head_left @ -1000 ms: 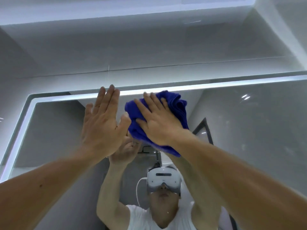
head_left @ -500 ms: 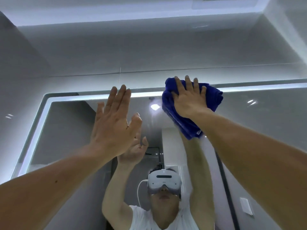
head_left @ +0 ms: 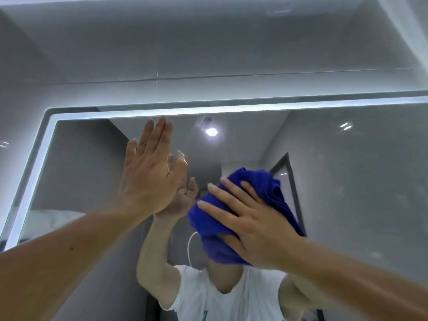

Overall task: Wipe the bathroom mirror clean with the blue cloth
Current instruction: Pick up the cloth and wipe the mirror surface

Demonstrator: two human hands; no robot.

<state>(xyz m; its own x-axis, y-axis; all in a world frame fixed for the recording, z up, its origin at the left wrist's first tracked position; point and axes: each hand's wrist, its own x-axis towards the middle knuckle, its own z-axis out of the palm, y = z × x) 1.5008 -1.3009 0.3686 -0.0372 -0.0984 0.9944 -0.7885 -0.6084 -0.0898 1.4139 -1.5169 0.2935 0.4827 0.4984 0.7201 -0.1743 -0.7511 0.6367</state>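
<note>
The bathroom mirror [head_left: 347, 181] fills the lower view, with a lit white strip along its top and left edges. A bunched blue cloth [head_left: 261, 195] lies against the glass at centre right. My right hand [head_left: 252, 223] presses flat on the cloth with straight, spread fingers. My left hand [head_left: 150, 172] rests flat on the glass to the left of the cloth, fingers straight and together, holding nothing. The cloth hides part of my reflection.
Grey tiled wall [head_left: 208, 54] rises above the mirror. The mirror's lit left edge [head_left: 34, 172] runs down at the left. A ceiling light [head_left: 211, 131] and a dark door frame [head_left: 294, 188] show as reflections in the glass.
My right hand has dragged the cloth down from the mirror's top edge and a little left, to the middle of the glass. My left hand has stayed flat on the glass.
</note>
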